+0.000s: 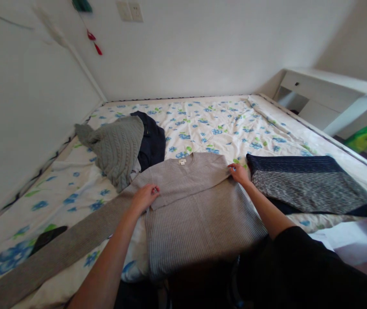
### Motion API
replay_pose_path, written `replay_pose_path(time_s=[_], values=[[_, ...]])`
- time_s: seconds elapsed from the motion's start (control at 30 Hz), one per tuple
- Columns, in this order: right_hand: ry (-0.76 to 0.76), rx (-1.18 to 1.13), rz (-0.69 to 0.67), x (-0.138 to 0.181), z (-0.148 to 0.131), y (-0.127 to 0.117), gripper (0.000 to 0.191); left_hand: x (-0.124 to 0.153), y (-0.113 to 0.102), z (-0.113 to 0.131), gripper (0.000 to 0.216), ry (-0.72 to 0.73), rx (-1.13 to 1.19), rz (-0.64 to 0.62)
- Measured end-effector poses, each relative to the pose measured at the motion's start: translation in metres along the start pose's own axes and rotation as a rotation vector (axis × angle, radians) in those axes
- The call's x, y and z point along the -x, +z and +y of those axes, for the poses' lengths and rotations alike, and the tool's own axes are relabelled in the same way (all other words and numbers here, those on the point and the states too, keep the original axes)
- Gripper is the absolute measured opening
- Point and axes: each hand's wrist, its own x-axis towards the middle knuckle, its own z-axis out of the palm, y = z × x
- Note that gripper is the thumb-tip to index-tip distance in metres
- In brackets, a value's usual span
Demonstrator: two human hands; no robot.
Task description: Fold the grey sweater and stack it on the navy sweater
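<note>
2 hands on grey sweater (196, 206), flat at bed's (222, 120) near edge: left hand (145, 196) curled, pinching a fold; right hand (239, 173) pinching shoulder edge. Right: folded navy knit (302, 182). Far left: 2 heaped garments (122, 146).

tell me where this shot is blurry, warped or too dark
Head view: wide-lens warp bends the white wall edge and bed sides; the upper left corner is smeared; the bottom edge is in deep shadow; the grey ribbed knit sweater and both hands are sharp and evenly lit.
</note>
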Motion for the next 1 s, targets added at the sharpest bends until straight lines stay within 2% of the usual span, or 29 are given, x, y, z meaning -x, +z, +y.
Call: replay_pose_path(time_s=[0.1,0.23,0.37,0.5,0.6,0.7,0.8,0.87,0.93,1.0], values=[[-0.050,0.098,-0.022,-0.021,-0.018,-0.003,0.049,-0.001,0.005,0.012,0.023,0.102,0.031,-0.154],[-0.082,0.233,-0.060,-0.052,-0.040,-0.003,0.059,-0.001,0.013,0.012,0.027,0.143,0.025,-0.312],[-0.013,0.354,-0.199,-0.078,-0.050,-0.001,0.050,0.000,0.012,0.007,0.033,0.133,0.025,-0.346],[0.087,0.349,-0.118,-0.088,-0.043,-0.001,0.044,0.003,0.010,0.003,0.038,0.113,0.038,-0.366],[0.118,0.297,-0.127,-0.085,-0.030,0.003,0.047,0.003,0.011,0.001,0.040,0.108,0.043,-0.370],[0.083,0.233,-0.156,-0.077,-0.020,0.007,0.056,0.002,0.012,0.000,0.041,0.111,0.046,-0.368],[-0.020,0.205,-0.048,-0.063,-0.014,0.012,0.072,0.001,0.012,-0.001,0.036,0.115,0.077,-0.356],[-0.145,0.211,-0.011,-0.047,-0.011,0.017,0.078,0.001,0.013,-0.001,0.031,0.112,0.095,-0.338],[-0.270,0.227,-0.084,-0.025,-0.005,0.025,0.078,0.002,0.013,-0.001,0.027,0.106,0.105,-0.324],[-0.314,0.249,-0.202,-0.001,0.003,0.033,0.078,0.002,0.014,-0.002,0.029,0.108,0.111,-0.324]])
